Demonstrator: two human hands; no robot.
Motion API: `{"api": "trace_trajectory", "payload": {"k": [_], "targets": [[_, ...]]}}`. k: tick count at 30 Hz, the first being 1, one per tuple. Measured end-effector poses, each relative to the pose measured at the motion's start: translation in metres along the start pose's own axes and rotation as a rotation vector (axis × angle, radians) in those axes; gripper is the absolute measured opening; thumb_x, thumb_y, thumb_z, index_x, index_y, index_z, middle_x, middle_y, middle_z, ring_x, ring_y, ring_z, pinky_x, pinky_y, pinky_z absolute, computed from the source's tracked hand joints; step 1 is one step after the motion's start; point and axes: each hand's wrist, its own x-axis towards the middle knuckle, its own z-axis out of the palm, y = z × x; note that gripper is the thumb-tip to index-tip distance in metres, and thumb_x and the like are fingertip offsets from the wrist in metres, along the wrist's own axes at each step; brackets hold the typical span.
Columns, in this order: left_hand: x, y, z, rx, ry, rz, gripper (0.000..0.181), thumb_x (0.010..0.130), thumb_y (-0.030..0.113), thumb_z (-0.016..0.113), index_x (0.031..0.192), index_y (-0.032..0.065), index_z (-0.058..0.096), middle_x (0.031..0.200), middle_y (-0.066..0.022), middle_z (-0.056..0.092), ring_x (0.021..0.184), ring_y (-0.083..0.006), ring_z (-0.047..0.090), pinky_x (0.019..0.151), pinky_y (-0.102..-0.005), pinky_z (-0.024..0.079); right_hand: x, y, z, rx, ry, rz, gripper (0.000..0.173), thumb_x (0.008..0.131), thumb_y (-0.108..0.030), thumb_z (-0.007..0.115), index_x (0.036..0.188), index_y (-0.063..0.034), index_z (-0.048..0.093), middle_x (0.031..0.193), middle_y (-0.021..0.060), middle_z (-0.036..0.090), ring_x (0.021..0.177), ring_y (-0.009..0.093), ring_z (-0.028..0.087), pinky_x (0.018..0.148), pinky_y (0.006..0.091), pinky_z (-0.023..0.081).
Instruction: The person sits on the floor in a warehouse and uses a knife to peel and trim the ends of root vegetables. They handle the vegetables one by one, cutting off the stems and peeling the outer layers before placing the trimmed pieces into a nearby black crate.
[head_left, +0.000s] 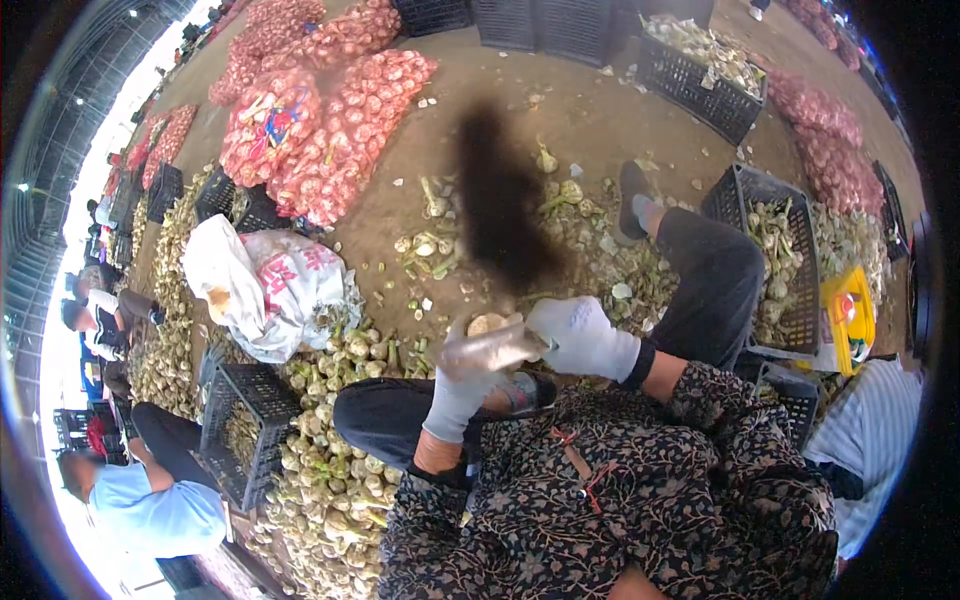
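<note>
My left hand (461, 390), in a pale work glove, holds a garlic bulb (486, 324) over my lap. My right hand (589, 337), gloved too, is closed around the handle end of a broad metal blade (491, 354), probably a knife. The blade is motion-blurred and lies across the front of the left hand, hiding most of its fingers. Whether its edge touches the bulb I cannot tell. Beside my left knee spreads a heap of garlic bulbs (330, 480) with stalks. Cut bulbs and trimmings (427, 251) litter the ground ahead.
Red mesh sacks of garlic (352, 127) and a white woven sack (292, 292) lie ahead on the left. Black crates stand left (244, 435) and right (772, 255), the right one beside a yellow container (847, 319). Other people sit nearby. A dark smudge blocks the view's upper middle.
</note>
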Motion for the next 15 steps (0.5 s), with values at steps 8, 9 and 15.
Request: {"api": "trace_trajectory", "payload": {"k": [8, 9, 15], "targets": [[-0.014, -0.042, -0.020, 0.294, 0.055, 0.363, 0.053, 0.080, 0.006, 0.068, 0.126, 0.0007, 0.042, 0.111, -0.0190, 0.063, 0.093, -0.0233, 0.066, 0.083, -0.0336, 0.055, -0.008, -0.011, 0.005, -0.047, -0.021, -0.088, 0.023, 0.070, -0.017, 0.062, 0.092, -0.0104, 0.058, 0.083, 0.0098, 0.058, 0.074, 0.030, 0.063, 0.064, 0.0411, 0.050], [-0.015, -0.028, -0.015, 0.552, 0.020, 0.497, 0.051, 0.079, 0.007, 0.069, 0.123, 0.0006, 0.045, 0.106, -0.0179, 0.064, 0.090, -0.0219, 0.066, 0.081, -0.0332, 0.055, -0.009, -0.006, 0.005, -0.083, -0.043, -0.045, 0.022, 0.070, -0.018, 0.062, 0.091, -0.0103, 0.058, 0.082, 0.0096, 0.058, 0.074, 0.030, 0.063, 0.064, 0.0412, 0.050], [-0.054, 0.028, 0.031, 0.677, 0.354, 0.507, 0.063, 0.058, 0.012, 0.082, 0.113, -0.0017, 0.055, 0.087, -0.0139, 0.068, 0.075, -0.0172, 0.066, 0.076, -0.0317, 0.053, 0.005, 0.079, -0.002, -0.324, -0.567, 0.640, 0.022, 0.075, -0.020, 0.060, 0.093, -0.0087, 0.062, 0.095, 0.0125, 0.066, 0.089, 0.028, 0.065, 0.076, 0.0409, 0.052]]}}
